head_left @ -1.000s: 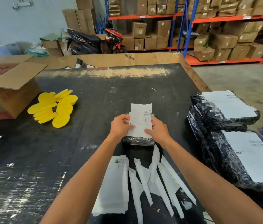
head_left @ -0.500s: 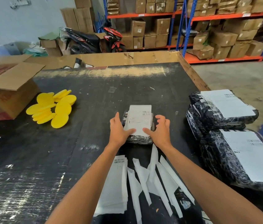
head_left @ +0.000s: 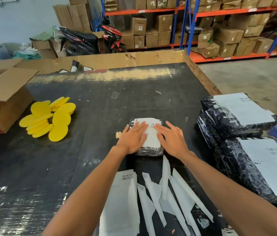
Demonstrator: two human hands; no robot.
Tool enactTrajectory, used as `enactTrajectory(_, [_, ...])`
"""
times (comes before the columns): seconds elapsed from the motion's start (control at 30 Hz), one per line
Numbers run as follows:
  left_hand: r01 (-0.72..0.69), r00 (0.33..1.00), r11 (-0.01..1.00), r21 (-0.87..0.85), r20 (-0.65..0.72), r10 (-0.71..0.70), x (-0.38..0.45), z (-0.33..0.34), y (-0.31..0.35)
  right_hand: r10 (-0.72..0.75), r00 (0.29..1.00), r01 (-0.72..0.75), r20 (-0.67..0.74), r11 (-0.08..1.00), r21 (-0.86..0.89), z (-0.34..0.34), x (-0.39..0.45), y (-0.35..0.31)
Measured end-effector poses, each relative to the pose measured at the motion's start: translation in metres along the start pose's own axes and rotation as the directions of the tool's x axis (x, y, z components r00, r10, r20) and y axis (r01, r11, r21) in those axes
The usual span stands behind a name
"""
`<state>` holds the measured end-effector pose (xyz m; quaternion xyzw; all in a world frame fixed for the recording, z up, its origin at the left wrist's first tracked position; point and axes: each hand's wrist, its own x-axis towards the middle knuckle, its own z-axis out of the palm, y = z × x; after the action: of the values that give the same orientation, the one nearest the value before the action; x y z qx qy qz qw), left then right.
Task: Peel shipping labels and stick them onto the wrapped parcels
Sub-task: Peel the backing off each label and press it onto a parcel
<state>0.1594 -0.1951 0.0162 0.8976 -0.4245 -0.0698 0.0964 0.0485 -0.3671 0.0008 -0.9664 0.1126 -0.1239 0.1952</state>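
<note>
Since 0.5 s ago both hands flattened — left hand (head_left: 133, 137), right hand (head_left: 171, 138), fingers straight — pressing label (head_left: 152, 133) onto small parcel (head_left: 148, 150) beneath them.

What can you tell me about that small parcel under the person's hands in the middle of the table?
The small parcel is a squat bundle wrapped in glossy black plastic film, crinkled at its near edge. It lies flat on the black table. A white shipping label with barcodes covers most of its top. The left hand and right hand press flat on the label, fingers straight.
</note>
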Motion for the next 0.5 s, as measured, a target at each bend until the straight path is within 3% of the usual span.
enactTrajectory(0.23, [0.097,0.988,0.995,0.010,0.120,-0.098,0.032,-0.006,-0.014,0.122,0.976,-0.086,0.183,0.977,-0.196,-0.002,0.032,-0.003])
enactTrajectory(0.5, [0.149,0.986,0.985,-0.092,0.093,-0.140,0.041,-0.001,-0.019,0.162,0.972,-0.118,0.173,0.964,-0.239,0.003,0.056,-0.011])
